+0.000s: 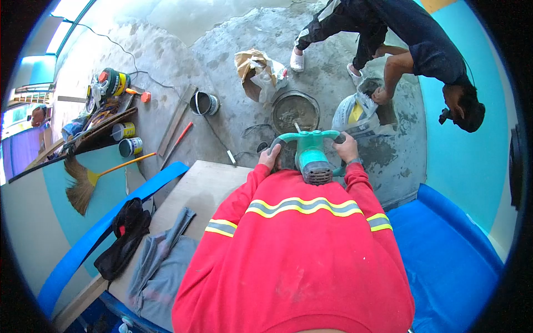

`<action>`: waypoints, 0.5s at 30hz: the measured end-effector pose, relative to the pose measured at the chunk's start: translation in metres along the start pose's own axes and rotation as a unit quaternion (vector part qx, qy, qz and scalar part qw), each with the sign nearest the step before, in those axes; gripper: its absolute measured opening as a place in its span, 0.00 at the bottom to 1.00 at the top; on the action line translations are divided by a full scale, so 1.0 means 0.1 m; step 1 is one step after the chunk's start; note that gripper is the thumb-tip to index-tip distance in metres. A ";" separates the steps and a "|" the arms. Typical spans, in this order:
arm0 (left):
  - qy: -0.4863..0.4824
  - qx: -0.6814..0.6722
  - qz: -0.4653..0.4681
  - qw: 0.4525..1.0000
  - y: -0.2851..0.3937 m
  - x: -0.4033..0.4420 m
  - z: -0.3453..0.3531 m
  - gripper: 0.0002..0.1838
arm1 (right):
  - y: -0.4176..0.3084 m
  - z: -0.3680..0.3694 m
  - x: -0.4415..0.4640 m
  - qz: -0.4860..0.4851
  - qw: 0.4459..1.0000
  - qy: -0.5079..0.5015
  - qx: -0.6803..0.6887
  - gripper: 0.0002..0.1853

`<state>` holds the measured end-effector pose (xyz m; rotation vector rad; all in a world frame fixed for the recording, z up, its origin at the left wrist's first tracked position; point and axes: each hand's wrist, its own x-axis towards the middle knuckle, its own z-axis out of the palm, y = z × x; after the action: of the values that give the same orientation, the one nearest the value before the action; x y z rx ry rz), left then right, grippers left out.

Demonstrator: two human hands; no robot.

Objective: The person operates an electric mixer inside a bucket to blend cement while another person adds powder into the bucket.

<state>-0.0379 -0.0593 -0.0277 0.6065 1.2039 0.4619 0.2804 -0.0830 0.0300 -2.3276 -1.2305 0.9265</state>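
Note:
A green hand-held power mixer is in front of my chest, its motor housing towards me. My left hand is closed round the black grip at its left end. On the other side, my right hand wraps the right grip. Just beyond the mixer stands a round black tub with grey mix in it. The mixer's shaft points towards the tub; its lower end is hidden. Right of the tub, a co-worker bends over with a hand on a white and yellow bag.
An open paper sack stands beyond the tub. To the left are a bucket, a plank, a red bar and a broom. A cable trails over the concrete floor. Blue sheeting lies at the right.

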 end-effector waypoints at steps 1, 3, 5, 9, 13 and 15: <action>-0.001 0.002 -0.001 1.000 0.00 -0.02 0.00 0.27 | 0.00 0.00 0.00 0.000 1.000 -0.004 0.002 0.18; -0.003 0.005 0.003 1.000 0.01 -0.05 0.01 0.27 | -0.01 -0.01 -0.01 0.001 1.000 -0.009 0.006 0.18; -0.004 0.008 0.011 1.000 -0.01 -0.05 0.00 0.27 | 0.01 0.01 -0.01 -0.014 1.000 -0.005 0.007 0.17; 0.000 -0.001 0.017 1.000 -0.01 -0.10 0.03 0.27 | -0.01 -0.01 0.02 -0.020 1.000 -0.013 -0.002 0.17; 0.004 -0.006 0.027 1.000 -0.01 -0.15 0.05 0.27 | -0.05 -0.06 0.01 -0.037 0.999 -0.009 0.006 0.18; -0.002 -0.004 0.033 0.999 0.00 -0.15 0.07 0.27 | -0.02 -0.05 0.04 -0.054 0.998 0.011 -0.002 0.17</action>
<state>-0.0361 -0.0700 -0.0150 0.6422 1.1814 0.5204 0.2844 -0.0784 0.0337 -2.2435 -1.3352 0.8616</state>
